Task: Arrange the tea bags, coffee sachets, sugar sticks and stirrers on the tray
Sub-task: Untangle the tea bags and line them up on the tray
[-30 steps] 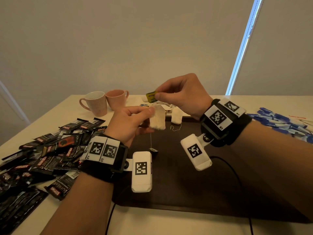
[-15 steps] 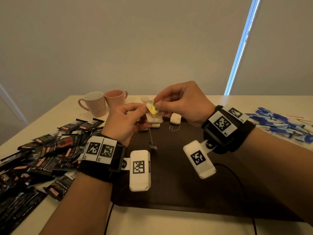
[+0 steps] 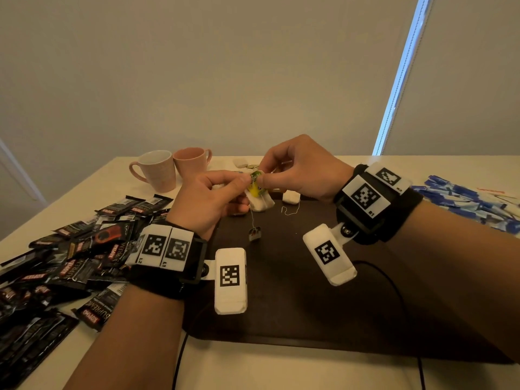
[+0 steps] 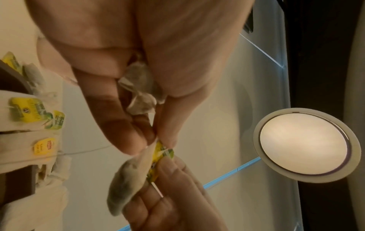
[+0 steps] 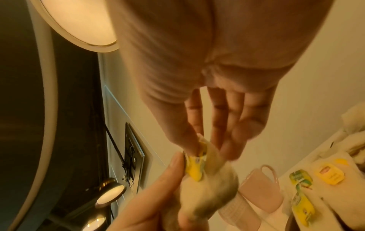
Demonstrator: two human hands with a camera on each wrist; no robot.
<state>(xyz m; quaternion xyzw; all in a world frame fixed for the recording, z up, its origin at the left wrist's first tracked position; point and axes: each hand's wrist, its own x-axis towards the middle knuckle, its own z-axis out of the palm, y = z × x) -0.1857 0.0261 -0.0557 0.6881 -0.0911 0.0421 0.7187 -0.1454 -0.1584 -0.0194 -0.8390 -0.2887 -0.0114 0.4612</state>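
Pale walls rise behind our desk [image 3: 281, 370], where a dark tray [image 3: 309, 291] lies between black sachets [image 3: 70, 263] on the left and blue sticks [image 3: 464, 201] on the right, two mugs [image 3: 168, 170] beyond. Above the tray's far edge our left hand [image 3: 208, 201] and right hand [image 3: 304, 167] meet, each grip pinched tight on a tea bag [image 3: 260, 202] and its yellow tag [image 3: 255, 183]. More bags [image 3: 291, 197] rest at that edge

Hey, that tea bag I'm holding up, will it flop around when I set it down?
Probably: the tea bag sags, soft and light, below both pinching hands. Its second tag dangles on a thread and may swing or snag. The paper looks tearable.
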